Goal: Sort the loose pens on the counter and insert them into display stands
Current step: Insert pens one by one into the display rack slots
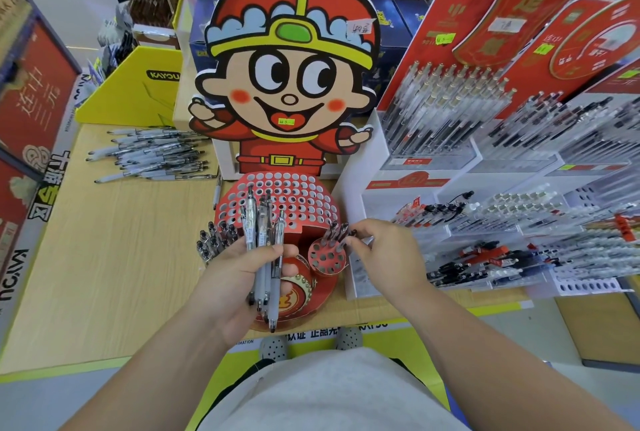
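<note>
While left hand (pixel 242 281), palm up, grips bundle of clear plastic gel pens (pixel 263 240), right hand (pixel 384 254) pinches dark-tipped pen (pixel 350 234) at small red perforated cardboard holder (pixel 327 259).

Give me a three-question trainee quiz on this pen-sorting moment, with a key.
1. True or false: the left hand is empty.
2. The pile of loose pens lies: A) on the counter, left of the cartoon cutout; B) in the yellow box; C) on the floor.
3. Fill in: the right hand pinches a pen at the small round holder, coloured ___.
Key: 1 false, it grips a bundle of pens; 2 A; 3 red.
</note>
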